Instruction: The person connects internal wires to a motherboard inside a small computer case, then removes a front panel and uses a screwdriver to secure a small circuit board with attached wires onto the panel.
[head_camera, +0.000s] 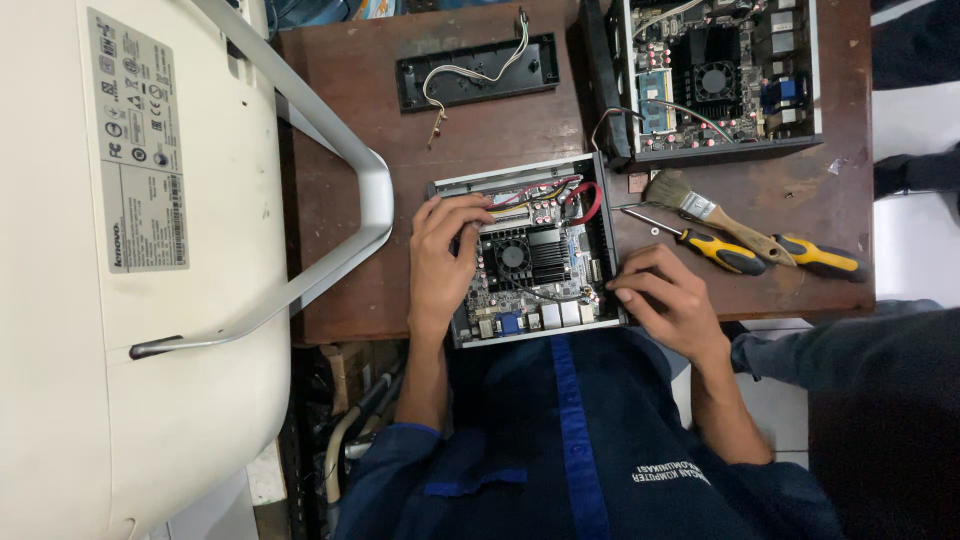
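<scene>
A small open computer case (528, 255) with a green-and-black board, a round fan and red cables lies on the brown wooden table (345, 190) right in front of me. My left hand (442, 252) rests on the case's left side, fingers curled over the board beside the fan. My right hand (668, 297) presses against the case's right front corner, fingertips touching its edge. Neither hand holds a tool.
A paintbrush (712, 214) and two yellow-handled screwdrivers (722, 252) lie right of the case. A second open case (715, 75) sits at the back right, a black cover panel (478, 72) with wires behind. A white monitor back with a metal stand (140, 250) fills the left.
</scene>
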